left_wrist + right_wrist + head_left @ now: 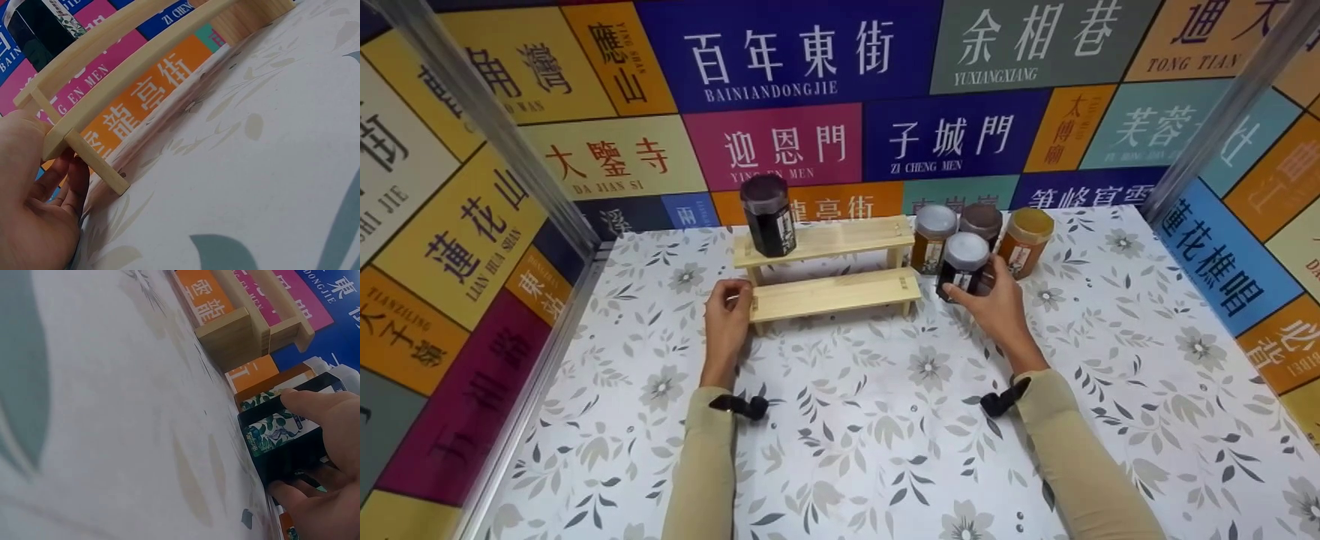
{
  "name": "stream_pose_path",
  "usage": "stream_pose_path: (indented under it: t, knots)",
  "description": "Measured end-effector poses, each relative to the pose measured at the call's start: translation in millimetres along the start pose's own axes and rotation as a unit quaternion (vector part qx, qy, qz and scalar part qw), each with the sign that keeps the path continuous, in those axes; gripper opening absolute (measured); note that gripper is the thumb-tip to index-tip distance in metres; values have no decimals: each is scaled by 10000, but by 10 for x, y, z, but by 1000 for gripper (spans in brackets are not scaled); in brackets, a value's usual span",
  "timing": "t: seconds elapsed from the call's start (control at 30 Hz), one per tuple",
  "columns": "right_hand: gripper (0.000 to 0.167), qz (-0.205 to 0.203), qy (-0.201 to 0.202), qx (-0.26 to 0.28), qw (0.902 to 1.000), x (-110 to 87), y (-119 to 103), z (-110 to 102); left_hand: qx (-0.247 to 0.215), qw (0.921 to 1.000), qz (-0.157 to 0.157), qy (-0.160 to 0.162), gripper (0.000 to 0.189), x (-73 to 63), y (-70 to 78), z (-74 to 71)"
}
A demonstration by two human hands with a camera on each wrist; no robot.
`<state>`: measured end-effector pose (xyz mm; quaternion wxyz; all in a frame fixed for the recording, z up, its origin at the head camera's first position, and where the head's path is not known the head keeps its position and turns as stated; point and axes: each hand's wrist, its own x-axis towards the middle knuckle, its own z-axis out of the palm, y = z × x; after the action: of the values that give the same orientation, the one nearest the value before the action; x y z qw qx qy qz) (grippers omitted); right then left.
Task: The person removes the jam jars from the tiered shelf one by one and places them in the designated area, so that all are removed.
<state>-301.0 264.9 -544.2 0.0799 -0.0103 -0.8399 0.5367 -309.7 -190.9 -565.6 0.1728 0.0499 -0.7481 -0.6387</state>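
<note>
A two-step wooden display rack [834, 294] stands on the cloth. My left hand [726, 319] pinches the left end of its lower step; in the left wrist view the fingers [76, 183] curl beneath the step beside a leg. To the rack's right, my right hand [1003, 311] grips a dark hexagonal jar [966, 259] with a whitish lid, thumb on the label side and fingers round the opposite side, as the right wrist view shows. The jar is upright, low by the tabletop. Another dark jar [769, 217] stands at the left of the upper step.
Close behind the held jar are an amber jar with a white lid [934, 244], a brown-lidded jar [981, 217] and an orange jar with a yellow lid [1026, 244]. Printed sign panels [787, 142] wall the back and sides. A floral cloth [870, 450] covers the table.
</note>
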Motion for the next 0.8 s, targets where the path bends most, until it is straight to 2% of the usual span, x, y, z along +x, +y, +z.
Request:
stream_pose_path:
  t: [0.4,0.6,0.73,0.8]
  knots:
    - [96,39,142,-76,9999,-21,3,18,75,10000,-17,-13,19,-12,-14,-6]
    - [103,48,179,104,9998,-44,-15,10,78,10000,-54,2,18,-14,-7,10]
    - [103,8,438,186,9989,-32,-97,14,74,9999,-123,-13,17,-12,0,-4]
    - [98,-154,670,187,9975,-17,-170,25,42,9999,-111,-16,17,-10,9,-14]
